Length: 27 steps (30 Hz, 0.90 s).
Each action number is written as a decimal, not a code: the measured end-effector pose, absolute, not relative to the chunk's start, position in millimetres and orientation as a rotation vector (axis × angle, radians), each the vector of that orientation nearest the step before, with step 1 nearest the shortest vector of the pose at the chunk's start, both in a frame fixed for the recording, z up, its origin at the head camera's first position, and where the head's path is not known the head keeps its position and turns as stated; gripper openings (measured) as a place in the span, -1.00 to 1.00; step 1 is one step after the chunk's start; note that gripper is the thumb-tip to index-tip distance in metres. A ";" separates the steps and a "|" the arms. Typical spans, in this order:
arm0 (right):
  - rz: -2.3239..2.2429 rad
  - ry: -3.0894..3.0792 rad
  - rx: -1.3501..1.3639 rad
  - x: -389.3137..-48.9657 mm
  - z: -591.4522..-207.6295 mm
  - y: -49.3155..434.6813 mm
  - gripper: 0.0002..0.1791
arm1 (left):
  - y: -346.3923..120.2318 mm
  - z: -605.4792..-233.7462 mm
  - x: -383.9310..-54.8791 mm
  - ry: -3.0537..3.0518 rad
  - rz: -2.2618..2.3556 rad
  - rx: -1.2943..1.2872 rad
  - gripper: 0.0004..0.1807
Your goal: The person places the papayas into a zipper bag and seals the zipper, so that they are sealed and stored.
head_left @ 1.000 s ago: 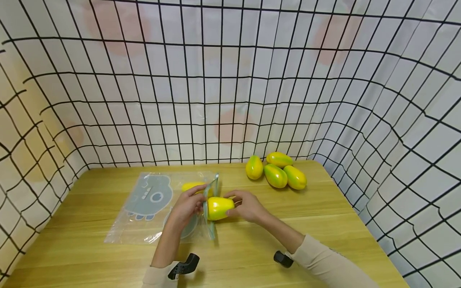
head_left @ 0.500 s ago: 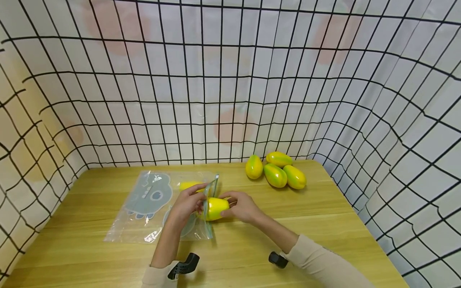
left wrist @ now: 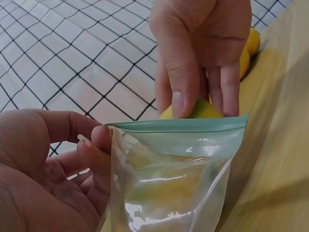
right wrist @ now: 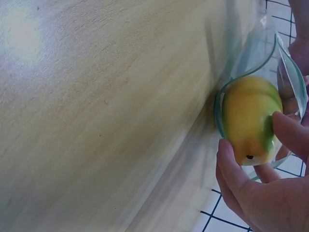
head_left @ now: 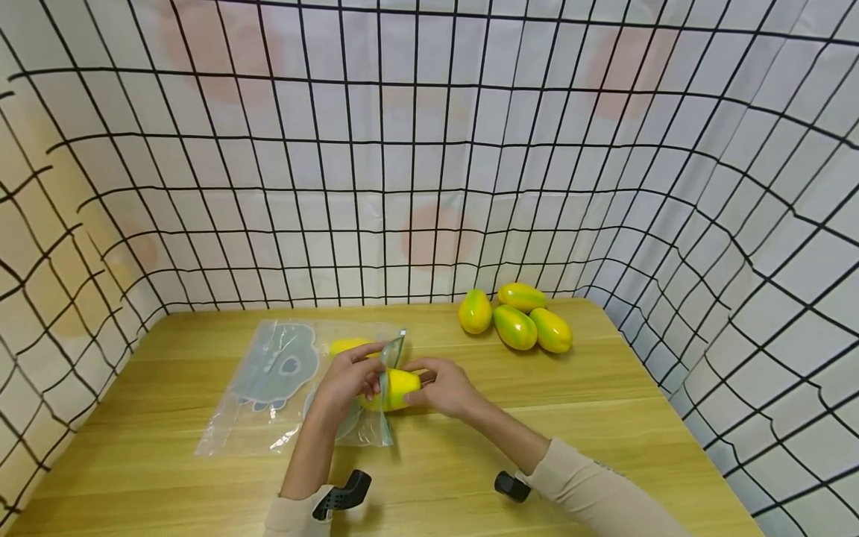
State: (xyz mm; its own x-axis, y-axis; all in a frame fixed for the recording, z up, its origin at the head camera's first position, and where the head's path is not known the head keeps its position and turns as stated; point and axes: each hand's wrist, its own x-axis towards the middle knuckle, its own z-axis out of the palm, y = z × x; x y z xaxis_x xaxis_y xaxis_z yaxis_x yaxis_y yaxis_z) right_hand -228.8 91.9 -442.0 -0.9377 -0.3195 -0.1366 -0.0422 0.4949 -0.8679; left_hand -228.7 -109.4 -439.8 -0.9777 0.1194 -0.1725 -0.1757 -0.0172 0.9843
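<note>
A clear zip bag (head_left: 228,432) with a green zip edge (left wrist: 183,125) and a grey cartoon print lies on the table, its mouth facing right. My left hand (head_left: 347,379) pinches the edge of the mouth between thumb and fingers. My right hand (head_left: 448,388) grips the outer end of a yellow-green mango (right wrist: 251,121). The inner part of that mango is inside the bag, seen through the plastic in the left wrist view. Another yellow mango (head_left: 349,345) lies in the bag, partly hidden by my left hand.
Several more yellow-green mangoes (head_left: 514,328) lie grouped at the back right of the wooden table (head_left: 590,418). Black netting (head_left: 382,186) over a pale cloth surrounds the back and both sides. A black device (head_left: 344,495) sits on each wrist.
My right hand has moved left, and the mango in it has slid deeper through the bag's mouth. The left hand keeps its place on the edge. The mango inside the bag has shifted slightly left.
</note>
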 end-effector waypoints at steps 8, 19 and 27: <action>-1.588 2.265 -0.190 -231.6 -443.0 96.0 -0.44 | -110.5 -435.2 -227.1 2.054 2.081 -0.064 -0.46; -1.497 2.303 -0.326 -231.8 -443.2 88.9 -0.47 | -110.6 -437.1 -226.6 2.053 2.108 -0.090 -0.50; -1.519 2.278 -0.354 -232.0 -445.0 83.3 -0.45 | -110.6 -437.1 -226.6 2.062 2.108 -0.082 -0.50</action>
State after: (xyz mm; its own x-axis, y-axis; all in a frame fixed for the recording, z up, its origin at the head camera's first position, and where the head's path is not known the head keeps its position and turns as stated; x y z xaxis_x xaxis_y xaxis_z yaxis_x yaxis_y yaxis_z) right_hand -232.0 83.3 -445.0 -0.8967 -0.4086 -0.1703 0.0001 0.3844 -0.9231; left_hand -226.6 -110.6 -437.1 -0.9802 0.0977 -0.1722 -0.1743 -0.0135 0.9846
